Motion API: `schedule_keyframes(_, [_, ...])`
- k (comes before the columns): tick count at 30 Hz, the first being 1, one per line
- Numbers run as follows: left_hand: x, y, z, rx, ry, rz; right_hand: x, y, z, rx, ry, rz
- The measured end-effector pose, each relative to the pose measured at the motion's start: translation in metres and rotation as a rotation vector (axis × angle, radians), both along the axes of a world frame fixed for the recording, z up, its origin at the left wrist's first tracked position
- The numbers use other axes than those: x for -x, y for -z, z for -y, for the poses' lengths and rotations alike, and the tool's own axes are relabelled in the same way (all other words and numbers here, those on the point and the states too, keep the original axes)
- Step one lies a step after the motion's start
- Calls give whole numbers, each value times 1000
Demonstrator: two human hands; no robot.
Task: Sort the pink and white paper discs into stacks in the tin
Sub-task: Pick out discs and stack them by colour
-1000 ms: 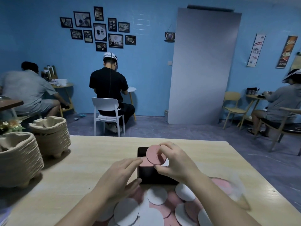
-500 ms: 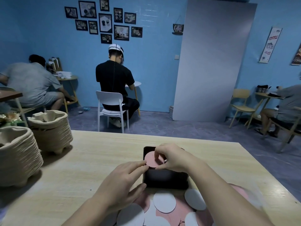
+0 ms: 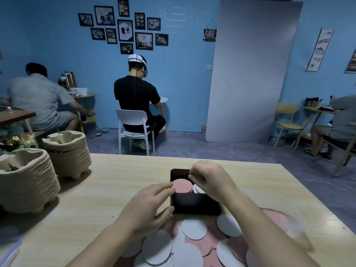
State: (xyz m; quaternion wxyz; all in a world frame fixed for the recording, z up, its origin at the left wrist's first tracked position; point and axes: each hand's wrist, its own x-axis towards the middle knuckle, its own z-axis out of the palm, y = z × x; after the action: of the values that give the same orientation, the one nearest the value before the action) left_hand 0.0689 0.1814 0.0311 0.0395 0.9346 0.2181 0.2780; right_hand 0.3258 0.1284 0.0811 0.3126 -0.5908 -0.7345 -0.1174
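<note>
Fingers curled, the right hand (image 3: pixel 210 180) has its tips at the far right edge of the pink disc (image 3: pixel 182 186); I cannot tell if they pinch it. The disc lies flat in the black tin (image 3: pixel 194 206), left of white discs (image 3: pixel 196 189). The left hand (image 3: pixel 152 205), fingers loosely straight, touches the tin's left wall.

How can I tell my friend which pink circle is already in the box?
Find the wooden table in front, then the black tin near its middle. The pink disc lies on top inside the tin's left part, beside a white stack. Unlike the loose discs scattered on the table nearer the person, it sits inside the tin.
</note>
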Motion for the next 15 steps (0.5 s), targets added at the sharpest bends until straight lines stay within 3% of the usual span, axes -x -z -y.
schedule_keyframes(7, [14,-12,30,-24,-4,102,49,17,74,-70,-74,-81])
schedule_keyframes(15, [49,25,91,-15,-40,114,80,71,138,113,-42,-94])
